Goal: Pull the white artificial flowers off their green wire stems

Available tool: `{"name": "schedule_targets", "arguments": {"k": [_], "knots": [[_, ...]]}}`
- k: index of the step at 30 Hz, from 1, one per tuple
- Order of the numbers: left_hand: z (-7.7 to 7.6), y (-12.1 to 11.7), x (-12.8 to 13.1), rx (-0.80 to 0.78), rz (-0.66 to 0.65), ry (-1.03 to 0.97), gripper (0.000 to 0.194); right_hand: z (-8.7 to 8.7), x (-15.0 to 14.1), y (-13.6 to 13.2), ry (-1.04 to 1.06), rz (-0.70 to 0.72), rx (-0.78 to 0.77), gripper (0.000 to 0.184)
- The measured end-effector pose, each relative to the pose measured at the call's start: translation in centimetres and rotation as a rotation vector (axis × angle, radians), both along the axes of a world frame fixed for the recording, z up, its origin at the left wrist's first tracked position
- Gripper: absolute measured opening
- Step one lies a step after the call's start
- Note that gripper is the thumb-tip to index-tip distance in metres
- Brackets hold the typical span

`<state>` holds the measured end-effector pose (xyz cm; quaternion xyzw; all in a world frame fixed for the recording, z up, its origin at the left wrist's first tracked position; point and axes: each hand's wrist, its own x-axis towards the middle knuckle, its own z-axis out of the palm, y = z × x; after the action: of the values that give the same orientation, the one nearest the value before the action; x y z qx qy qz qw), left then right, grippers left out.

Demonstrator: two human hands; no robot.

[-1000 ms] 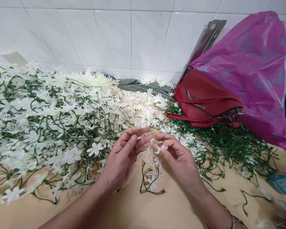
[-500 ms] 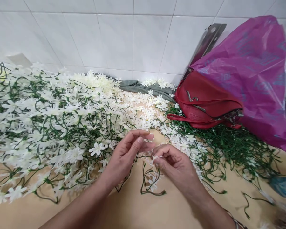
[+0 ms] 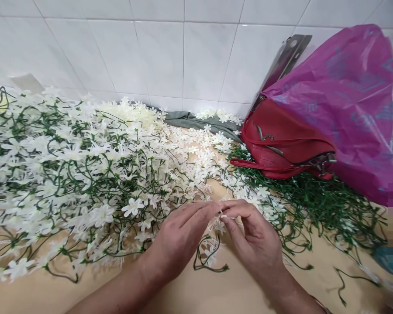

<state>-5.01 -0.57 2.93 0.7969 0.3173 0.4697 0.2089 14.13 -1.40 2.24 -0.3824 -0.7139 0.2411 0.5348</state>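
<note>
Between thumb and fingers, my right hand (image 3: 258, 235) pinches a small white artificial flower (image 3: 228, 217). My left hand (image 3: 183, 233) has its fingers closed together, their tips meeting those of the right hand beside the flower. Its back faces me, so whatever its fingertips hold is hidden. Just below the hands, a green stem piece (image 3: 212, 267) with white petals lies on the tan tabletop (image 3: 190, 296). A large heap of white artificial flowers on green stems (image 3: 85, 174) spreads to the left of my left hand.
Loose white blossoms (image 3: 199, 150) lie beyond my hands. To the right, a red handbag (image 3: 281, 139) rests on a pile of green stems (image 3: 324, 205). Behind it are a purple plastic bag (image 3: 353, 96) and a metal bar (image 3: 286, 61) against the tiled wall (image 3: 209, 61).
My left hand has moved right and turned over, its fingers closing against the right fingertips. My right hand keeps its pinch on the small flower and has shifted slightly right.
</note>
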Motion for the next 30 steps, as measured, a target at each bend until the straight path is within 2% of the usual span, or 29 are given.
{"name": "schedule_targets", "arguments": {"k": [2,4,9,11,14,18,21,23,27,30], "knots": [[0.3,0.1,0.2,-0.101,0.045,-0.079,0.042,0.0,-0.2,-0.1,0.054,0.017,-0.046,0.020],[0.7,0.3,0.4,-0.175,0.033,-0.109,0.034,-0.1,-0.3,0.0,0.104,0.018,-0.080,0.019],[0.7,0.3,0.8,-0.325,-0.018,-0.103,0.040,-0.5,-0.5,0.1,0.132,-0.032,-0.075,0.021],[0.4,0.3,0.9,-0.412,0.010,-0.132,0.032,-0.3,-0.5,0.1,0.115,-0.032,-0.078,0.018],[0.3,0.6,0.9,-0.588,0.005,-0.297,0.019,0.4,-0.4,0.2,0.212,-0.042,-0.176,0.010],[1.0,1.2,0.6,-0.855,0.008,-0.571,0.020,0.8,0.4,1.0,0.399,-0.089,-0.343,0.012],[2.1,1.7,0.3,-0.892,0.072,-0.619,0.028,0.5,1.1,1.8,0.456,-0.138,-0.429,0.019],[3.0,1.9,0.1,-0.886,0.068,-0.600,0.028,0.7,1.2,2.1,0.437,-0.112,-0.496,0.020],[4.0,2.1,-0.1,-0.867,0.025,-0.556,0.022,2.6,0.5,2.2,0.396,-0.007,-0.581,0.021],[4.0,2.2,0.0,-0.862,0.022,-0.556,0.022,4.2,-0.5,2.3,0.396,0.045,-0.615,0.025]]}}
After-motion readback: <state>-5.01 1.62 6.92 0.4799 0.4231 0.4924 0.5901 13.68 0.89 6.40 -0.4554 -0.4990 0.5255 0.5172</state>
